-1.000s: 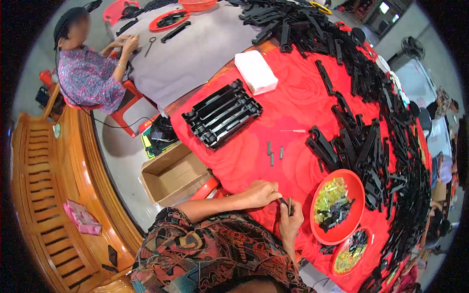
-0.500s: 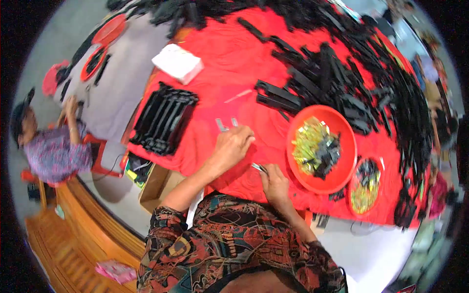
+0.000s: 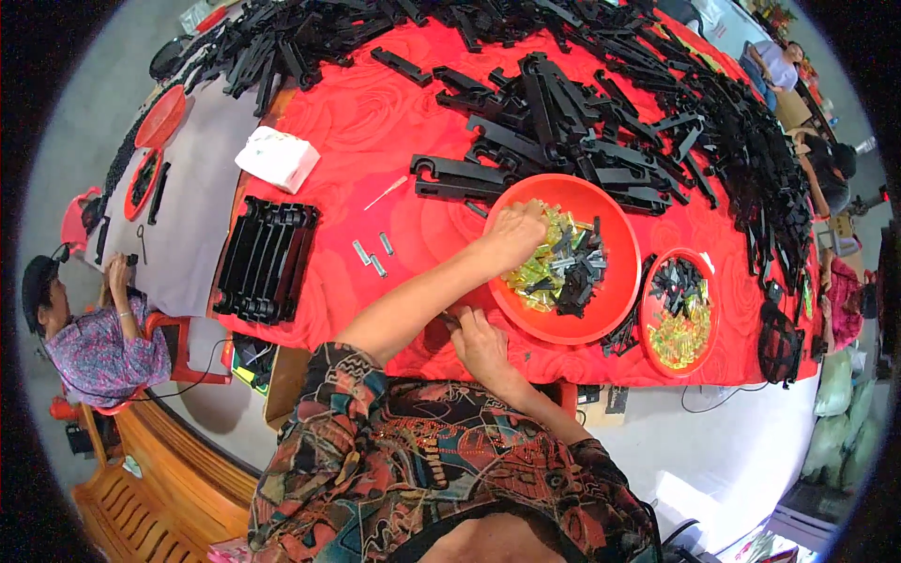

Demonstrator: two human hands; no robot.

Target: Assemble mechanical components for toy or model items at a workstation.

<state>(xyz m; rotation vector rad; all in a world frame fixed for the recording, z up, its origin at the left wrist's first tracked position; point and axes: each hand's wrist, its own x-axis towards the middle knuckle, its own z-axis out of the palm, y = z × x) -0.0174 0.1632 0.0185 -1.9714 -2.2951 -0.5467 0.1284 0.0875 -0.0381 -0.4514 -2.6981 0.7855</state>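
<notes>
My left hand [image 3: 516, 233] reaches across into a large red bowl [image 3: 631, 267], its curled fingers down among small yellow translucent pieces [image 3: 537, 298]. The fingertips are partly hidden, so what they pinch does not show. Small black and grey pieces [image 3: 582, 272] fill the bowl's right part. Nearer to me, left of the bowl, my right hand [image 3: 481, 345] is closed low over the cloth. A small dark piece [image 3: 449, 319] shows at its fingertips. Three small silvery pieces [image 3: 378, 266] lie on the red cloth [image 3: 347, 314] left of my left forearm.
Long black slotted parts [image 3: 526, 141] are heaped along the far and right sides. A stack of similar black parts [image 3: 267, 263] sits left, below a white block [image 3: 278, 159]. A smaller red bowl [image 3: 678, 310] holds mixed pieces. Another person [image 3: 103, 324] sits at the left.
My left hand has moved right, from above the silvery pieces on the cloth into the large bowl. My right hand has shifted slightly left. The whole view has turned right.
</notes>
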